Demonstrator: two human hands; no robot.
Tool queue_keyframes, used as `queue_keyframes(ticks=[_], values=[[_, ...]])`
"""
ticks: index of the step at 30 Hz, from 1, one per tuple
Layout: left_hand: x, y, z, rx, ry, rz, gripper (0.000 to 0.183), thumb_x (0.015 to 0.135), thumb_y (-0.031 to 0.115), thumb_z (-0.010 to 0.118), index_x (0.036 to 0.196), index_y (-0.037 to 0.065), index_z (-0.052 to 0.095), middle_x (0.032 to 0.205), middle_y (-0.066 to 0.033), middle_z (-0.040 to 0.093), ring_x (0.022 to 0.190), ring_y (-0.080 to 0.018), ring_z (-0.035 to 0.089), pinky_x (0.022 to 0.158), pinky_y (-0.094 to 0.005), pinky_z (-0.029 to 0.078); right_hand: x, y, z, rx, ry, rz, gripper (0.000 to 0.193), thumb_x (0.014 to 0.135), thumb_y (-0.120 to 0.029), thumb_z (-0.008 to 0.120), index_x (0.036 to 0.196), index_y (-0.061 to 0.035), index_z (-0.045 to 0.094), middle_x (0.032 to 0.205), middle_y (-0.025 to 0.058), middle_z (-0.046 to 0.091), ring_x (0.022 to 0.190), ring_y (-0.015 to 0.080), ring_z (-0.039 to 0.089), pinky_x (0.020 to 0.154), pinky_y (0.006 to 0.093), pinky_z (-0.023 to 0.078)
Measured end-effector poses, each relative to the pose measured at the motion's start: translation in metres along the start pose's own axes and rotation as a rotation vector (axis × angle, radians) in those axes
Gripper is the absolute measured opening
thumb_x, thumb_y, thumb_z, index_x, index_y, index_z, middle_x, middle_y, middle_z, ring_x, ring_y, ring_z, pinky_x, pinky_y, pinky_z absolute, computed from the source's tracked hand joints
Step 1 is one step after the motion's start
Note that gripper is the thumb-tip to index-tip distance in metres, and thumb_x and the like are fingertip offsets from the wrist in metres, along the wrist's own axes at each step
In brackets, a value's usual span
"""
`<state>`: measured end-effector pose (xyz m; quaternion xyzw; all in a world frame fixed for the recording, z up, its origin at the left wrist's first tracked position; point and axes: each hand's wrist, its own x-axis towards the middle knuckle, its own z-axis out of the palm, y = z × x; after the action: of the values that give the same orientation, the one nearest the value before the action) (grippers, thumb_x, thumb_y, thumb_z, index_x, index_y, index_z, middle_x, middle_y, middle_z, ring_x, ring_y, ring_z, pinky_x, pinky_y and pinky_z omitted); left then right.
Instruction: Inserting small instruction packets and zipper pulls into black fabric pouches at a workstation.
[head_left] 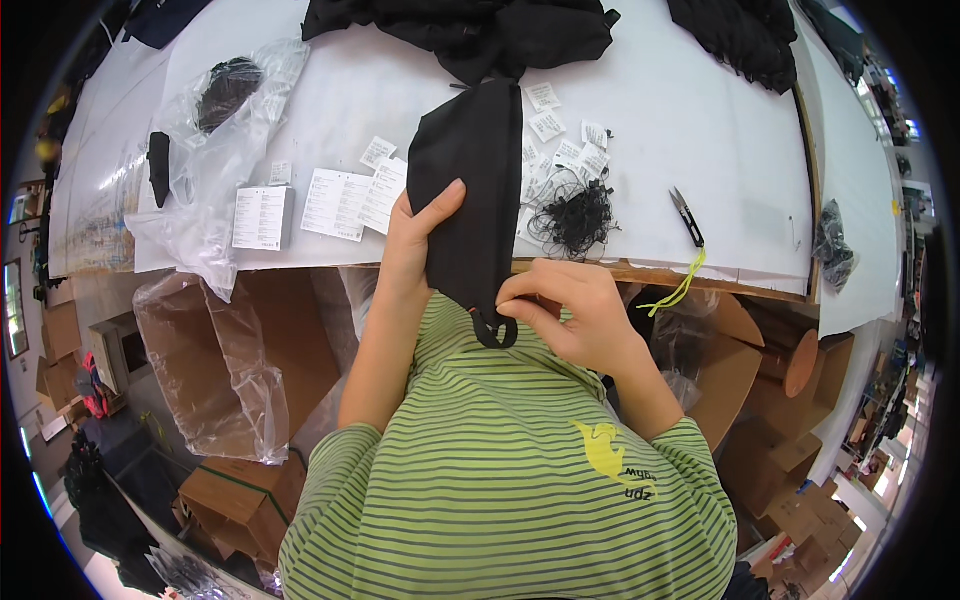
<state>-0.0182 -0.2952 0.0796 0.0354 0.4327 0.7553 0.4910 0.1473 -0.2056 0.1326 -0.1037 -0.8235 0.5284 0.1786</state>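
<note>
A flat black fabric pouch (468, 170) is held lengthwise over the near edge of the white table. My left hand (410, 240) grips its left side, thumb on top and the other fingers hidden beneath. At the pouch's near end, my right hand (575, 308) is closed in a pinch on the right corner, just above a small black strap loop (495, 340). A tiny red spot shows beside that loop. The pouch's far end reaches toward a heap of black fabric pieces (480, 35).
Right of the pouch lie tangled black strings (577, 220), small white labels (568, 155) and thread snips (687, 216) with a yellow cord. Printed cards (335, 203), a card stack (262, 218) and a clear plastic bag (185, 225) are left. Cardboard boxes (245, 505) stand below.
</note>
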Motion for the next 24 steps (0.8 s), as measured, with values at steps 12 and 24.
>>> queue_keyframes(ticks=[12,24], values=[[-0.016,-0.005,0.013,0.330,-0.097,0.103,0.038,0.075,0.011,0.078,0.106,-0.003,0.061,0.097,-0.0075,0.067,0.085,-0.0124,0.063,0.075,-0.0261,0.052,0.043,0.011,-0.045,0.024,0.603,0.075,0.014,0.080,-0.013,0.071,0.089,-0.0027,0.066,0.083,0.0033,0.066,0.074,0.0121,0.059,0.068,0.0244,0.045],[-0.018,-0.008,0.015,0.533,-0.151,0.145,0.028,0.075,0.007,0.076,0.099,-0.003,0.063,0.088,-0.0057,0.068,0.078,-0.0097,0.063,0.071,-0.0238,0.051,0.036,0.028,-0.051,0.096,0.501,0.167,0.015,0.088,-0.015,0.062,0.090,-0.0006,0.066,0.075,0.0029,0.066,0.065,0.0103,0.059,0.068,0.0239,0.045]])
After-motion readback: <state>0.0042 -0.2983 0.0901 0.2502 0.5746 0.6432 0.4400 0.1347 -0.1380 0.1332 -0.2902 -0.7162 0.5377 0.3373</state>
